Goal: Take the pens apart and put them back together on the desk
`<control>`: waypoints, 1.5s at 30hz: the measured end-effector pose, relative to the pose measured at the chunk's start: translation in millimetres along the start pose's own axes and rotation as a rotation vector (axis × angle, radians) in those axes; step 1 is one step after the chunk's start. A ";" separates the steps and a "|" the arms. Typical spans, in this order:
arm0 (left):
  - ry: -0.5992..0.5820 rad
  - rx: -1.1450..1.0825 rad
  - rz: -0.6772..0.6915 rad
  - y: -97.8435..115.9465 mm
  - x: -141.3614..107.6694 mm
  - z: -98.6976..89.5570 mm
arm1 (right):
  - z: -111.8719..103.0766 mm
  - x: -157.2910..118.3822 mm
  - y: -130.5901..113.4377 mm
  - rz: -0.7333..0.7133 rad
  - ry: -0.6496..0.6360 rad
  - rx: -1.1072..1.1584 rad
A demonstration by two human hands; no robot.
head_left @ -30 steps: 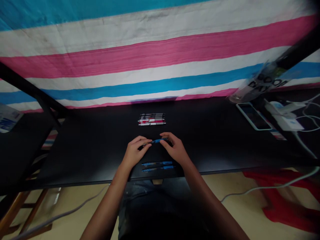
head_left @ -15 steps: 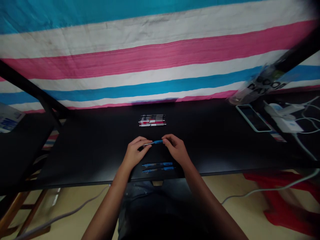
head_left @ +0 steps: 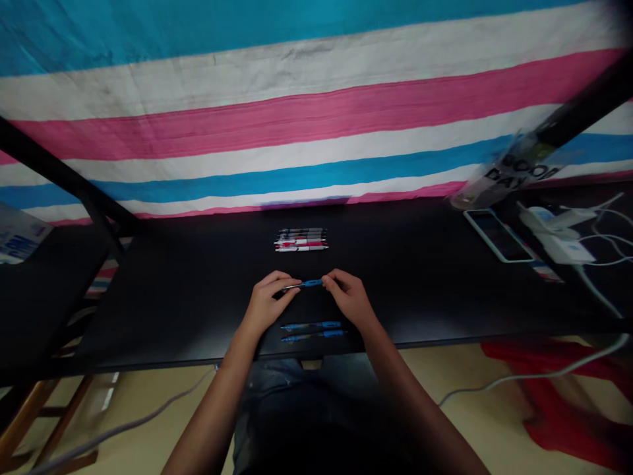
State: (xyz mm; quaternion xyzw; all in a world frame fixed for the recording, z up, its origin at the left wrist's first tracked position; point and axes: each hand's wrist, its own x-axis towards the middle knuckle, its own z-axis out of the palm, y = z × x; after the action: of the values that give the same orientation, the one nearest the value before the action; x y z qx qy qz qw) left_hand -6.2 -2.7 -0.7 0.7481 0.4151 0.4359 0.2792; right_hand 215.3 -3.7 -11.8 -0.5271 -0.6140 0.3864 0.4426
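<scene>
A blue pen lies sideways between my hands, just above or on the black table. My left hand pinches its left end between thumb and fingers. At its right end, the thumb and fingers of my right hand are closed on it too. Nearer to me, two more blue pens, an upper one and a lower one, lie side by side. Beyond my hands sits a row of several pens, dark ones at the back and red and white ones in front.
The black table backs onto a striped cloth. To the right are a phone, a clear cup with dark lettering, and a white power strip with cables. A red stool stands below on the right.
Both hands stay almost where they were, still on the blue pen. The view has shifted very slightly; the rows of pens are unmoved.
</scene>
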 end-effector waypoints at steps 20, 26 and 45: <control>0.026 -0.125 -0.127 5.2 1.8 -3.3 | -1.4 1.2 -3.6 -0.027 -0.023 0.002; 0.351 -0.782 -0.430 6.3 5.2 4.8 | 0.2 0.5 -2.9 0.012 -0.001 0.014; 0.270 -1.094 -0.599 17.3 18.0 17.5 | 8.0 -0.9 0.3 -0.025 0.005 0.009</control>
State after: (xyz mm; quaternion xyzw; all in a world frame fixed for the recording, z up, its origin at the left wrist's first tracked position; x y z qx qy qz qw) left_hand 20.8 3.2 12.2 0.2875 0.3553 0.5782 0.6758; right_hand 207.8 -4.7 -14.6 -0.5184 -0.6178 0.3820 0.4513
